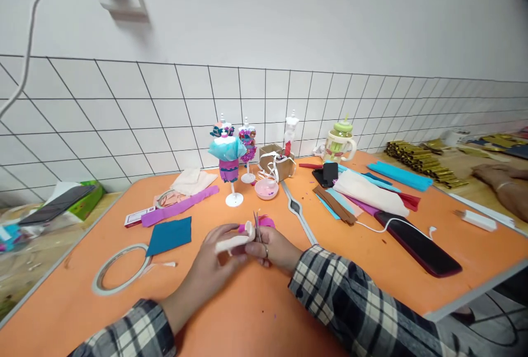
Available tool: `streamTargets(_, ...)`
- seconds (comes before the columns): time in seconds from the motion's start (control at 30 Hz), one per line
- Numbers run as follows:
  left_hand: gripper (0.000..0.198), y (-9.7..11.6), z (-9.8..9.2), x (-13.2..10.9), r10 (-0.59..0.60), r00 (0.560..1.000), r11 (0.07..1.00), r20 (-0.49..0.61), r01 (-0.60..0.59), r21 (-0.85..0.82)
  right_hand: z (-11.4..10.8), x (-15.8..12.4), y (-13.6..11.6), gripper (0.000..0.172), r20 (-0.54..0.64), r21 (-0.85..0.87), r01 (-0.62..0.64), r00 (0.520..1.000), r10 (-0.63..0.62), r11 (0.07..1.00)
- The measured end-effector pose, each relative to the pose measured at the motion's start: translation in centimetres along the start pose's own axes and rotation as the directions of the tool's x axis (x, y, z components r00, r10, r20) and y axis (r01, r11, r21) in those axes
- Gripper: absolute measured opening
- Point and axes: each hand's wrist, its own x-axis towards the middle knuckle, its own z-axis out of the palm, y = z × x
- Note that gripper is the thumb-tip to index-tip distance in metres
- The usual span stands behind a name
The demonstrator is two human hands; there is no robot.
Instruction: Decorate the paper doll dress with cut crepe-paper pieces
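In the head view my left hand (214,263) is closed on a white strip of soft paper or cloth (233,243), slightly blurred. My right hand (274,248) wears a ring and grips small scissors (257,225), their blades pointing up and away beside the strip's curled end. My fingers hide most of the scissors' handles. A bright pink piece (267,221) shows just behind my right fingers; I cannot tell whether it is loose. Beyond my hands stands a mini dress form (229,170) with a turquoise ruffle and purple wrap, near a pink dish (266,188).
Left lie a tape roll (99,280), a teal square (170,236) and a purple strip (181,207). A wristwatch (301,217), coloured strips (336,203), a phone (418,244) and a lidded jug (340,142) are right. Another person's hand (501,181) rests at far right.
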Motion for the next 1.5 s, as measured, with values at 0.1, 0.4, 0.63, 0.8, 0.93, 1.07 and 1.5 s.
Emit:
streamTargets(0.1, 0.022, -0.3, -0.6, 0.0, -0.083, 0.997, 0.975, 0.004, 0.082, -0.204, 0.7, -0.1, 0.0, 0.052, -0.096, 0.093, 0.041, 0.995, -0.032, 0.995)
streamTargets(0.4, 0.049, -0.9, -1.0, -0.8, -0.071, 0.996, 0.921, -0.047, 0.048, -0.387, -1.7, 0.2, 0.6, 0.048, -0.211, 0.154, -0.051, 0.974, 0.084, 0.987)
streamTargets(0.63, 0.023, -0.8, -0.8, -0.4, -0.34, 0.926, 0.86, -0.165, 0.235, -0.453, 0.3, 0.2, 0.9, 0.053, -0.127, 0.15, -0.11, 0.983, 0.13, 0.983)
streamTargets(0.8, 0.028, -2.1, -2.1, -0.4, -0.486, 0.844, 0.564, -0.226, 0.105, -0.819, -1.9, 0.1, 0.5, 0.032, -0.323, -0.466, 0.031, 0.924, -0.203, 0.884)
streamTargets(0.93, 0.024, -2.8, -2.6, -0.1, -0.551, 0.817, 0.354, -0.168, 0.046, -0.934, -2.6, -0.6, 0.4, 0.032, -0.13, -0.915, 0.014, 0.936, -0.328, 0.403)
streamTargets(1.07, 0.025, -2.3, -2.3, 0.4, -0.636, 0.763, 0.229, -0.119, 0.039, -0.973, -1.9, 0.8, 1.1, 0.039, -0.037, -0.975, 0.022, 0.964, -0.265, 0.219)
streamTargets(1.5, 0.036, -4.7, -2.6, 0.6, -0.629, 0.7, 0.441, -0.337, -0.035, -0.897, -0.9, 8.3, 1.5, 0.035, -0.227, -0.925, -0.034, 0.847, -0.48, 0.377)
